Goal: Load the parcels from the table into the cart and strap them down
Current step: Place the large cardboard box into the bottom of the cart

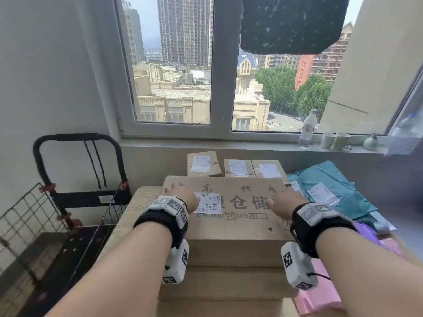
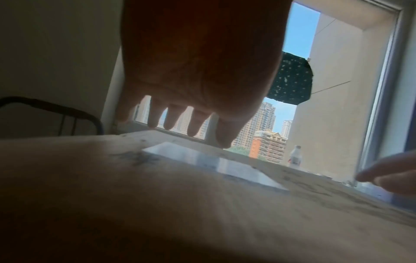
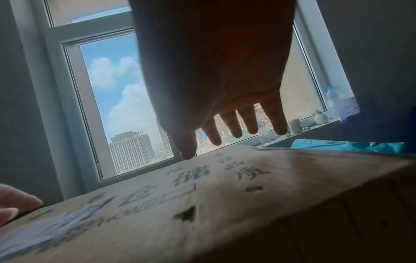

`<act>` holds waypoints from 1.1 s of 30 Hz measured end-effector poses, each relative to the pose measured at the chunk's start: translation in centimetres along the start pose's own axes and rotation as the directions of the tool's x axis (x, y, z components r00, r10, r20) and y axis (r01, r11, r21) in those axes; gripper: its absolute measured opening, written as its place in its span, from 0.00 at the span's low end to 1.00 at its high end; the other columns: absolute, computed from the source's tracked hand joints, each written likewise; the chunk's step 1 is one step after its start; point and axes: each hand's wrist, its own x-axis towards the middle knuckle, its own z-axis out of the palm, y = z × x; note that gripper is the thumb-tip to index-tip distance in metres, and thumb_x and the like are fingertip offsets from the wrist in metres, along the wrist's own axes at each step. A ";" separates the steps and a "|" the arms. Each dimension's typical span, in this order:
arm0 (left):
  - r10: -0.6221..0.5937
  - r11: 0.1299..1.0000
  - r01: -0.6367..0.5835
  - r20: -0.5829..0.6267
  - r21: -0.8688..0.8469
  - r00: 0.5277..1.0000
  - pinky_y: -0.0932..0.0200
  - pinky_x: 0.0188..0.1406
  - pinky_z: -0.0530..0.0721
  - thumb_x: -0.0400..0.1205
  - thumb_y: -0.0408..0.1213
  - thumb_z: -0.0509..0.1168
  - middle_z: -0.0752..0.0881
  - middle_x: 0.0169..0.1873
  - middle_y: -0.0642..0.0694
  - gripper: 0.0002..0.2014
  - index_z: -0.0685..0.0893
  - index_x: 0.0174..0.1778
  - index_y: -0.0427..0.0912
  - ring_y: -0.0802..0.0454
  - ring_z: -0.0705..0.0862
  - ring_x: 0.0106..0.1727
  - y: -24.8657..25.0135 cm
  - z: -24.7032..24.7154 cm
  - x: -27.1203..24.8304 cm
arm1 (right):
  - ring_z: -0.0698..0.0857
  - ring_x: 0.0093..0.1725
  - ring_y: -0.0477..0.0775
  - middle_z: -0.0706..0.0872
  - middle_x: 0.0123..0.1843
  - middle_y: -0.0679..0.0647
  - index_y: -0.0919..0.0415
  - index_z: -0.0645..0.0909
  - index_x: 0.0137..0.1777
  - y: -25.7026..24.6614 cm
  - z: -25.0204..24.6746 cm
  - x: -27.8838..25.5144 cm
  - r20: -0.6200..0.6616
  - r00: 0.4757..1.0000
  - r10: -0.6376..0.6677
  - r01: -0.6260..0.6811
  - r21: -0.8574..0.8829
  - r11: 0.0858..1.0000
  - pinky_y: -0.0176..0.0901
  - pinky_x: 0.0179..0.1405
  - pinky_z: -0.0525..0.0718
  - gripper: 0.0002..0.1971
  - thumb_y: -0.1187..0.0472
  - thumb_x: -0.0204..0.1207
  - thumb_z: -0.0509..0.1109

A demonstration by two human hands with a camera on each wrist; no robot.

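A large flat cardboard box (image 1: 238, 225) with printed characters and a white shipping label (image 1: 207, 202) lies on the table in front of me. My left hand (image 1: 180, 191) reaches over its left part with fingers spread and straight. My right hand (image 1: 283, 197) reaches over its right part, fingers spread too. Both wrist views show the spread fingers (image 2: 193, 124) (image 3: 234, 124) just above the box top (image 2: 157, 195) (image 3: 202, 204), holding nothing. Three small cardboard parcels (image 1: 203, 164) (image 1: 238, 168) (image 1: 267, 169) stand behind the box. The black folding cart (image 1: 75, 202) with wire sides stands left of the table.
Teal mailer bags (image 1: 332, 188) and pink and purple bags (image 1: 320, 291) lie on the right of the table. A bottle (image 1: 307, 129), cups (image 1: 335, 140) and a small vase (image 1: 370, 141) stand on the windowsill. Black straps (image 1: 96, 165) hang from the cart handle.
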 end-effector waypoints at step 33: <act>-0.349 0.906 0.320 -0.063 -0.275 0.935 0.42 0.69 0.69 0.72 0.70 0.61 0.68 0.71 0.33 0.45 0.62 0.78 0.42 0.33 0.69 0.71 -1.2 -0.6 -1.0 | 0.70 0.71 0.70 0.70 0.72 0.69 0.57 0.66 0.77 -1.6 -0.6 1.0 -0.064 0.972 0.227 -0.223 0.071 0.972 0.61 0.71 0.71 0.43 0.28 0.71 0.61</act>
